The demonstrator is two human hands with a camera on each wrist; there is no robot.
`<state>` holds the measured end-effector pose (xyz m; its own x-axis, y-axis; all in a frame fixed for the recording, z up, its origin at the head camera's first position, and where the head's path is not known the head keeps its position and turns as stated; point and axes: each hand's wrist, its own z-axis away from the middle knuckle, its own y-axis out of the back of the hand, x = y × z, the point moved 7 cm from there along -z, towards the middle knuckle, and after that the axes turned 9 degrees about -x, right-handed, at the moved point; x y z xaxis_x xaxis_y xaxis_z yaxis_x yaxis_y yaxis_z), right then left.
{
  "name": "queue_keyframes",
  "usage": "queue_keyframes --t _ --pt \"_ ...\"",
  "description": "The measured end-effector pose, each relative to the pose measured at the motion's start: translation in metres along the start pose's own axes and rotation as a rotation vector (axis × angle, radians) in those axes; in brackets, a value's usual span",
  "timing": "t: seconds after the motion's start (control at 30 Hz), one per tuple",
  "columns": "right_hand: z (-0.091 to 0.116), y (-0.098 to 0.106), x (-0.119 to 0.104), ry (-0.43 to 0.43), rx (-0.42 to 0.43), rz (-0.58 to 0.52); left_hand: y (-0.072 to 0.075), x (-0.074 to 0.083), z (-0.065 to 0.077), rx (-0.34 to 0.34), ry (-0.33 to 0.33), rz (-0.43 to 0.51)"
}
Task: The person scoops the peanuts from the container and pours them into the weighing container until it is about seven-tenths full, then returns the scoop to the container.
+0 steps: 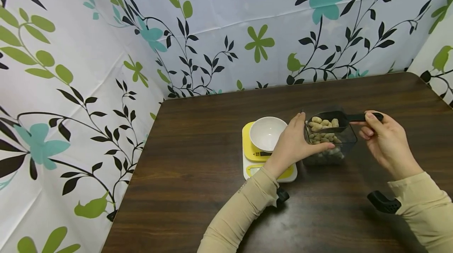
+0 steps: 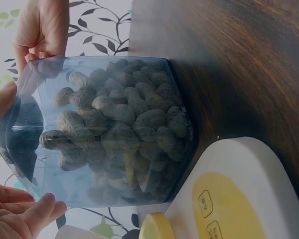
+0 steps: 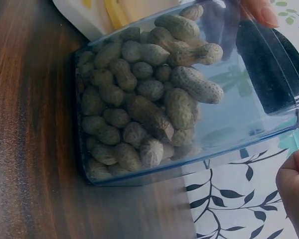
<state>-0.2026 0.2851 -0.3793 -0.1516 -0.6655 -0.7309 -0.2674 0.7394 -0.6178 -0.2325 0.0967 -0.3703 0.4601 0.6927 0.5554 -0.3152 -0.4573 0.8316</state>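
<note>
A clear plastic container (image 2: 55, 169) partly filled with unshelled peanuts (image 3: 149, 89) stands on the table. My left hand (image 1: 291, 141) holds it by the upper left side, thumb along the near wall and fingers toward the far side. Between thumb and fingers, my right hand (image 1: 387, 145) pinches the handle of a black scoop (image 1: 354, 117). The scoop lies level at the container's mouth with several peanuts in it. Left of the container, a white bowl (image 1: 267, 133) sits on a yellow and white kitchen scale (image 1: 247, 149), partly covered by my left hand.
The dark wooden table (image 1: 184, 158) extends to both sides and meets a patterned curtain (image 1: 226, 17) behind and at the left. Black wrist devices (image 1: 383, 202) show at both sleeves. The scale stands close beside the container.
</note>
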Motion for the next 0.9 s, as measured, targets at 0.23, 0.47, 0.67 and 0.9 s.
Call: queue_keyframes --t 0.23,0.47,0.67,0.9 --pt "-0.005 -0.006 -0.004 -0.008 0.044 -0.020 0.004 -0.002 0.002 0.016 -0.004 0.015" --pt "-0.018 -0.020 -0.012 0.002 0.028 -0.022 0.023 -0.003 0.007 0.093 -0.010 -0.020" --pt "-0.033 -0.036 -0.010 0.015 -0.002 -0.004 0.044 -0.013 0.013 0.160 0.012 -0.080" --pt "-0.043 -0.051 0.003 -0.045 0.034 0.101 0.060 -0.032 0.022 0.209 0.058 -0.080"
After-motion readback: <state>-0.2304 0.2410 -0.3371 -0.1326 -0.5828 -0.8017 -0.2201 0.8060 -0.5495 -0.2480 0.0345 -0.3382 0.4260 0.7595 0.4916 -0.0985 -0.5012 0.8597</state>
